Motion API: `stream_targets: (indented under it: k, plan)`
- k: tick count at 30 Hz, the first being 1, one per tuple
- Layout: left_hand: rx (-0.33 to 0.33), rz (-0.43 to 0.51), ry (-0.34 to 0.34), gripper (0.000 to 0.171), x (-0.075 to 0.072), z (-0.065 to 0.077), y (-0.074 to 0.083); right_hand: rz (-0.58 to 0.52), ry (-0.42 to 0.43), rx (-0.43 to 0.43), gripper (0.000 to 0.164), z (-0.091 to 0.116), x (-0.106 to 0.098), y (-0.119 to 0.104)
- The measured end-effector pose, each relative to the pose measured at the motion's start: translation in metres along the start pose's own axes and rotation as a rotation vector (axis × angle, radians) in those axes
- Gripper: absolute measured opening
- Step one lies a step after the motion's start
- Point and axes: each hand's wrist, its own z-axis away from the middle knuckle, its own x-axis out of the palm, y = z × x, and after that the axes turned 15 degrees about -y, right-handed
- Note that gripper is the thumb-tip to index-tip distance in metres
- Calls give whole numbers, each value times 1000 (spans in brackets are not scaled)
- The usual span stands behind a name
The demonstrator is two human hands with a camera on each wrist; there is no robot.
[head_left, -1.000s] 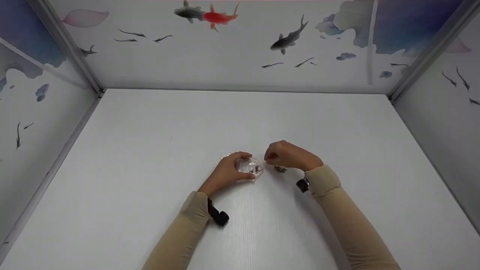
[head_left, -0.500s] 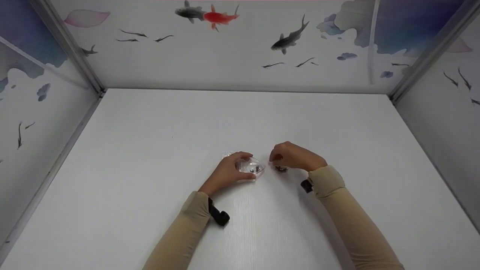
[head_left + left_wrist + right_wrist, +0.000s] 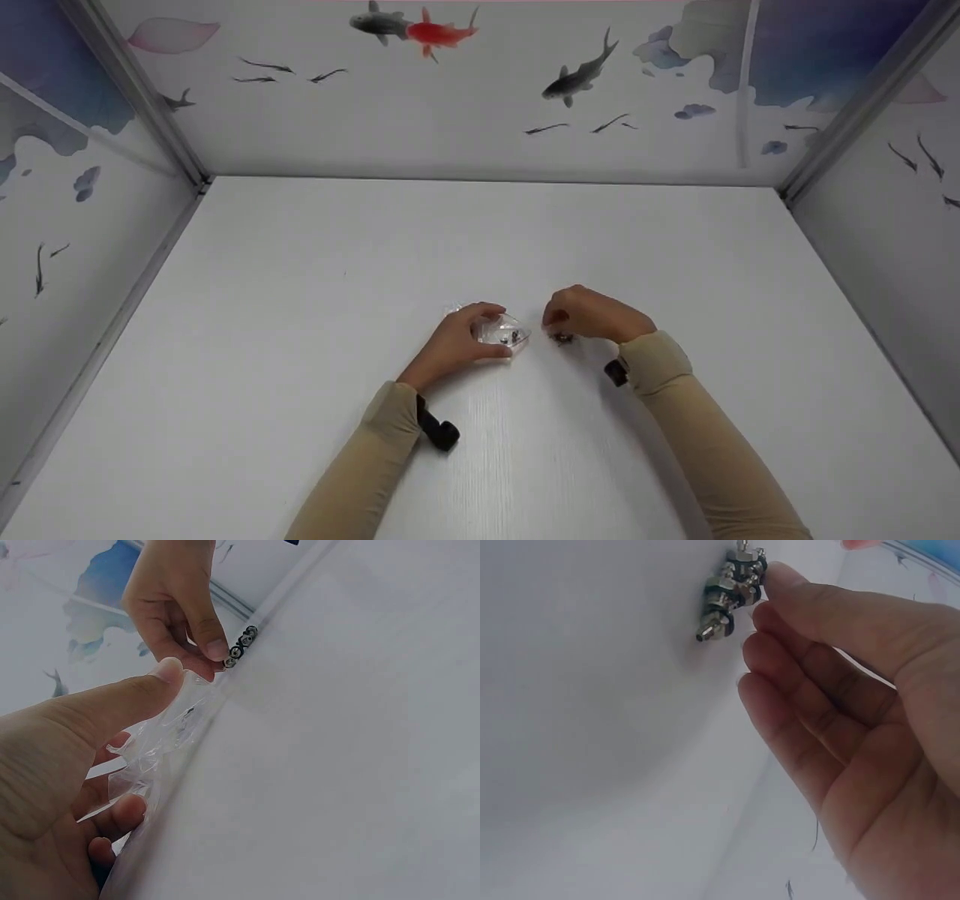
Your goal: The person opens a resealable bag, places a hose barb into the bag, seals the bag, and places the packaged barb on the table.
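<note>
Printed panels (image 3: 300, 127) with painted fish enclose a white table (image 3: 480, 232), over which two beige sleeves (image 3: 682, 427) reach, black devices (image 3: 439, 431) at the wrists. The left hand (image 3: 454, 335) holds a clear plastic bag (image 3: 495, 331) between widely parted thumb and fingers, hiding part of it, while the right hand (image 3: 596, 313) has its thumb and bent fingers close together at the small metal fittings (image 3: 721, 589) (whether it pinches one, I cannot tell). They lie heaped on the table near the bag's mouth, partly covered from above by that hand, and a few dark bits (image 3: 514, 337) show inside the bag.
</note>
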Motion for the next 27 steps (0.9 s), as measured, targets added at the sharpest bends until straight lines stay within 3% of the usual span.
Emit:
stream_targets:
  k: [10,27]
  plan:
    - [-5,-2,-6,65,0,0,-2,7,20,-36,9,-4,3,5]
    - [-9,6,-2,66,0,0,-1,21,8,-16,10,-6,5,1]
